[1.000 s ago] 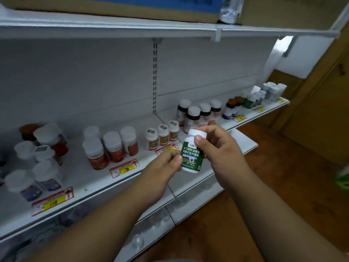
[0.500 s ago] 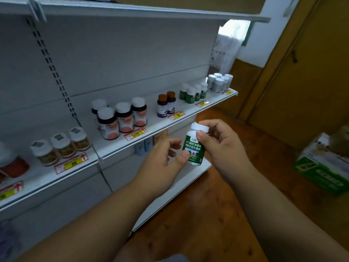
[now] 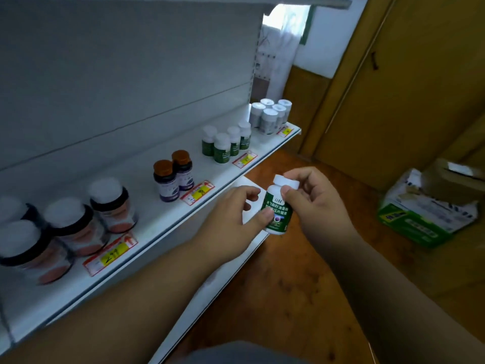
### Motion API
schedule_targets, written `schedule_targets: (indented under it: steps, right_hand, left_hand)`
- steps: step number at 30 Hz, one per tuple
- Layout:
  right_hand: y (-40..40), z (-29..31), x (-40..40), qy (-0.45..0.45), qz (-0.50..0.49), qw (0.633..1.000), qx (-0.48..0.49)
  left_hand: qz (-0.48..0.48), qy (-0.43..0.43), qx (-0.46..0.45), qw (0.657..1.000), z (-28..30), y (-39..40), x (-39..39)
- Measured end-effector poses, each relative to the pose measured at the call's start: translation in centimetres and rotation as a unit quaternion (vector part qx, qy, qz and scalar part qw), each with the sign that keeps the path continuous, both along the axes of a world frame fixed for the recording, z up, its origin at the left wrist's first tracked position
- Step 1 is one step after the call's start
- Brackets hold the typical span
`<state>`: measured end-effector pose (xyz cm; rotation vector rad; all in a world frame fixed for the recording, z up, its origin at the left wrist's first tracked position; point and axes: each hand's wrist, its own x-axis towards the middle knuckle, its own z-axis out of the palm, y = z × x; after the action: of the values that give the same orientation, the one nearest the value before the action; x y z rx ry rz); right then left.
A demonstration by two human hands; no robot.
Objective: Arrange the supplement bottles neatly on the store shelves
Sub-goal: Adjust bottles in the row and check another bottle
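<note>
While the right hand [image 3: 312, 203] pinches the green bottle [image 3: 278, 208] near its cap, the left hand [image 3: 233, 222] rests its thumb against the label.

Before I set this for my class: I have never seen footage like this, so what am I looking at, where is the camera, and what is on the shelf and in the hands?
There is no machine here. The picture comes from a wide-angle camera worn on a person's head, looking forward and down, so the two bare arms reaching in from below are that person's own.

The right hand grips a green bottle near its white cap; the left hand touches its label with the thumb.

On the white shelf stand groups of bottles, each with a price tag in front: blurred orange-labelled ones nearest, two brown-capped ones, four green bottles like the held one, then pale ones at the far end.

A torn carton lies on the wooden floor to the right.
</note>
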<state>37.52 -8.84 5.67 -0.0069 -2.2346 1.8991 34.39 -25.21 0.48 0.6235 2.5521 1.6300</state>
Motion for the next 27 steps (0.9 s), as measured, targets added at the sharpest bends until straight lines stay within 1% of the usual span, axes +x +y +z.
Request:
schedule_targets:
  steps: [3,5,7,9,11,14,16,18,19,20,22,24,27]
  right_hand:
    - [3.2,-0.4,-3.3,0.001,-0.035,0.999,-0.008]
    - [5.1,-0.8,-5.8,-0.004,-0.038,0.999,-0.008]
    - [6.9,-1.2,-9.1,-0.016,-0.027,0.999,-0.009]
    - [8.4,-1.7,-13.1,-0.022,-0.012,1.0,0.004]
    - [9.4,-1.9,-17.6,-0.007,0.02,0.999,0.032]
    - [10.2,-1.8,-23.7,0.004,0.092,0.992,0.083]
    - [10.0,-1.2,-27.5,0.024,0.156,0.981,0.114]
    - [9.1,-0.7,-31.0,0.051,0.172,0.972,0.149]
    - [8.4,-0.3,-32.5,0.07,0.17,0.969,0.162]
    - [7.5,0.0,-34.0,0.09,0.172,0.967,0.165]
    - [5.6,0.2,-36.8,0.127,0.187,0.96,0.168]
    - [3.8,-0.1,-39.3,0.142,0.218,0.938,0.231]
    - [2.1,-1.6,-42.0,0.148,0.282,0.894,0.314]
  left_hand:
    - [-0.033,0.016,-0.017,0.999,-0.3,3.1,-3.8]
    - [-0.031,0.024,-0.028,0.999,-0.7,4.9,-6.5]
    - [-0.018,0.023,-0.019,0.999,-1.0,6.7,-9.5]
    - [0.022,0.043,0.005,0.999,-1.1,8.1,-12.4]
    - [0.101,0.088,0.024,0.991,-1.3,8.8,-15.0]
    - [0.23,0.154,-0.024,0.961,-1.1,9.1,-18.0]
    - [0.308,0.202,-0.096,0.925,-0.7,9.0,-19.7]
    - [0.366,0.212,-0.188,0.886,-0.7,8.4,-21.3]
    - [0.386,0.209,-0.225,0.87,-0.8,8.0,-21.9]
    - [0.395,0.197,-0.25,0.862,-1.0,7.6,-22.6]
    - [0.381,0.121,-0.295,0.868,-1.4,6.9,-24.0]
    - [0.362,0.03,-0.347,0.865,-2.2,6.0,-25.6]
    - [0.354,-0.024,-0.408,0.841,-3.2,5.5,-27.2]
